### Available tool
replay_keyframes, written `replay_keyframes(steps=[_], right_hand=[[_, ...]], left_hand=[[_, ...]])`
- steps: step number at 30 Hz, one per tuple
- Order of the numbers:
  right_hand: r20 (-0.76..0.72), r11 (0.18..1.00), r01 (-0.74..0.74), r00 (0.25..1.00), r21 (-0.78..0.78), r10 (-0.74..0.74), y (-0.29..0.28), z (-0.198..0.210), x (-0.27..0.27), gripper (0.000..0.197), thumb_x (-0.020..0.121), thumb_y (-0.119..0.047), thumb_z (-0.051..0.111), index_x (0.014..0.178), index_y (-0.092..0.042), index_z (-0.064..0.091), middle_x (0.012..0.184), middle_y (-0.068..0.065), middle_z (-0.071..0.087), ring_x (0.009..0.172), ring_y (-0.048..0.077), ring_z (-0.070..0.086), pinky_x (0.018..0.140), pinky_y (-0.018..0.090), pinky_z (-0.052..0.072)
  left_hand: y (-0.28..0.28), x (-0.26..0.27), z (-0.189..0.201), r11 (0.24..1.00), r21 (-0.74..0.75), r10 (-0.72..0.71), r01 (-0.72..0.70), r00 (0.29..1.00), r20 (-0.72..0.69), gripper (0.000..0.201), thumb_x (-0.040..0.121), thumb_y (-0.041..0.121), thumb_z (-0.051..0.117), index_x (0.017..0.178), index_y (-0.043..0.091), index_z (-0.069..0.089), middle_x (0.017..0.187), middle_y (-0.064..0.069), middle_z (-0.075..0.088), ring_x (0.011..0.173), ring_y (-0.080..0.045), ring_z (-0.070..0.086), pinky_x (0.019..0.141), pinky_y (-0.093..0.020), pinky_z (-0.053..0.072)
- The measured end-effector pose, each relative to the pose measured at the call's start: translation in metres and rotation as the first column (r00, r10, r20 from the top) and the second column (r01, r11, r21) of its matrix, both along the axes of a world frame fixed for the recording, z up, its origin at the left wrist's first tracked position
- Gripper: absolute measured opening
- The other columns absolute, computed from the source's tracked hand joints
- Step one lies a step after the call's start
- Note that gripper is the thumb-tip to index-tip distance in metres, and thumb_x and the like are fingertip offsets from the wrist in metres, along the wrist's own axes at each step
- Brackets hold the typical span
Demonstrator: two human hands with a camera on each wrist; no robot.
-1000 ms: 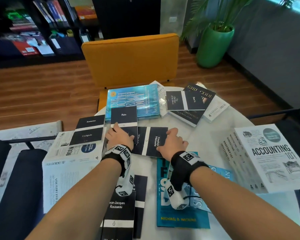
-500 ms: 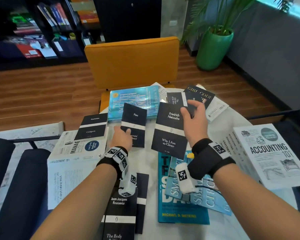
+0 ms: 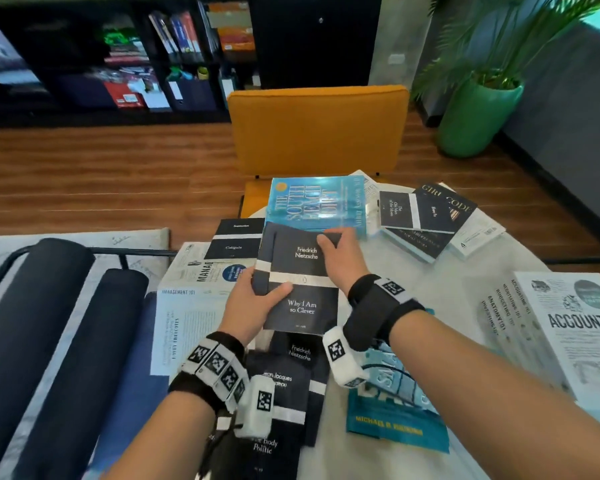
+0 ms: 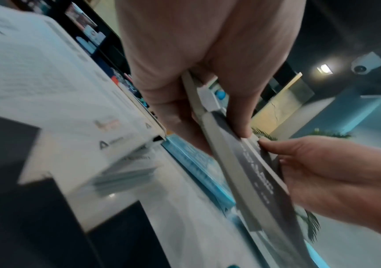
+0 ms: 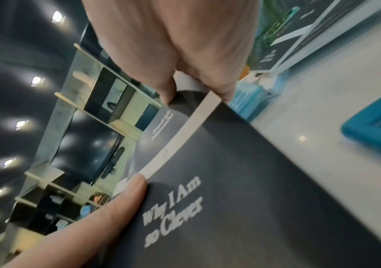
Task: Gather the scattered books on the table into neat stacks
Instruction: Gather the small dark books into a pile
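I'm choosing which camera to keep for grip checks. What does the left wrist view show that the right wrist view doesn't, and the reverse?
Only the left wrist view shows the book edge-on: a second thin book sits under the Nietzsche book, pinched together by the left hand.

Only the right wrist view shows the cover's readable title, Why I Am so Clever, and a teal book on the table.

Both show both hands gripping it, including the right hand.

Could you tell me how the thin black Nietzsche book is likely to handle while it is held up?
The Nietzsche book looks slim and probably light. Its cover bows between the left hand and right hand, so it is likely floppy. The glossy cover may slide easily.
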State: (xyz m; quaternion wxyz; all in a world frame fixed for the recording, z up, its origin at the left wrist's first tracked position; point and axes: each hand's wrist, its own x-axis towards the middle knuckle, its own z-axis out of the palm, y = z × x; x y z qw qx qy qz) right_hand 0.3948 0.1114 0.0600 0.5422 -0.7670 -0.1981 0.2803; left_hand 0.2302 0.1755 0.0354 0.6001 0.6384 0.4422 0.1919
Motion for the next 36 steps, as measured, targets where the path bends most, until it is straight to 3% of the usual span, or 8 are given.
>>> replay_keyframes(steps=[9,14,18,21,23,28,32,36], right_hand=[[0.200,0.930,-0.228,0.936,-0.287,0.291,0.063,-0.009,-0.022,0.039,0.096,-0.037,0.050,0.107,-0.002,0.062,0.108,0.017,0.066,0.103,0.032,0.061,0.089,0.038,0.047],[0.183,0.817,-0.269,0.894,-0.510,0.408,0.101,-0.031,-0.023,0.036,0.093,-0.043,0.051,0.083,-0.009,0.059,0.081,0.010,0.058,0.086,0.031,0.057,0.066,0.032,0.041],[0.128,0.701,-0.294,0.866,-0.650,0.483,0.124,-0.042,-0.026,0.060,0.090,-0.060,0.046,0.112,-0.005,0.060,0.105,0.009,0.062,0.097,0.031,0.060,0.084,0.033,0.046],[0.070,0.654,-0.323,0.863,-0.684,0.500,0.136,-0.050,-0.028,0.075,0.083,-0.070,0.050,0.121,-0.005,0.055,0.116,0.011,0.064,0.090,0.027,0.060,0.082,0.034,0.048],[0.027,0.669,-0.341,0.880,-0.661,0.475,0.142,-0.059,-0.027,0.077,0.078,-0.070,0.057,0.117,-0.005,0.054,0.115,0.012,0.064,0.096,0.028,0.063,0.080,0.034,0.049],[-0.048,0.726,-0.364,0.908,-0.584,0.416,0.141,-0.070,-0.024,0.052,0.082,-0.060,0.061,0.065,-0.012,0.049,0.071,0.009,0.065,0.074,0.028,0.061,0.085,0.039,0.054],[-0.144,0.791,-0.336,0.941,-0.512,0.307,0.136,-0.064,-0.022,0.040,0.088,-0.042,0.064,0.068,-0.012,0.047,0.063,0.007,0.057,0.065,0.024,0.058,0.080,0.037,0.055],[-0.209,0.839,-0.340,0.938,-0.425,0.275,0.125,-0.057,-0.021,0.029,0.096,-0.024,0.051,0.068,-0.017,0.045,0.067,0.003,0.051,0.056,0.015,0.050,0.057,0.029,0.049]], left_hand=[[0.043,-0.092,0.003,0.923,0.120,0.369,-0.365,0.929,-0.014,0.048,0.075,0.030,0.082,0.115,0.018,0.057,0.106,0.002,0.070,0.099,-0.017,0.067,0.094,-0.045,0.054],[0.057,-0.124,-0.002,0.861,0.084,0.499,-0.501,0.866,0.040,0.057,0.078,0.022,0.080,0.125,0.013,0.050,0.110,-0.001,0.066,0.098,-0.017,0.065,0.083,-0.031,0.053],[0.064,-0.140,-0.012,0.838,0.042,0.542,-0.544,0.838,0.062,0.062,0.076,0.027,0.082,0.127,0.014,0.049,0.113,-0.002,0.068,0.101,-0.019,0.067,0.086,-0.037,0.054],[0.067,-0.144,-0.018,0.837,0.041,0.543,-0.546,0.837,0.064,0.061,0.078,0.024,0.081,0.128,0.013,0.049,0.112,-0.001,0.068,0.100,-0.016,0.067,0.079,-0.029,0.053],[0.067,-0.144,-0.021,0.841,0.043,0.536,-0.539,0.842,0.059,0.060,0.077,0.024,0.081,0.127,0.013,0.050,0.113,-0.002,0.068,0.100,-0.017,0.067,0.079,-0.029,0.053],[0.062,-0.140,-0.022,0.841,0.019,0.538,-0.540,0.840,0.071,0.056,0.080,0.019,0.078,0.128,0.011,0.049,0.110,0.000,0.068,0.094,-0.009,0.066,0.071,-0.020,0.049],[0.057,-0.139,-0.020,0.844,0.003,0.535,-0.537,0.841,0.081,0.056,0.081,0.019,0.077,0.129,0.011,0.048,0.109,0.000,0.067,0.093,-0.008,0.065,0.071,-0.020,0.049],[0.051,-0.140,-0.017,0.843,0.000,0.537,-0.538,0.842,0.062,0.056,0.081,0.021,0.078,0.127,0.012,0.048,0.111,-0.002,0.067,0.098,-0.015,0.067,0.078,-0.028,0.052]])
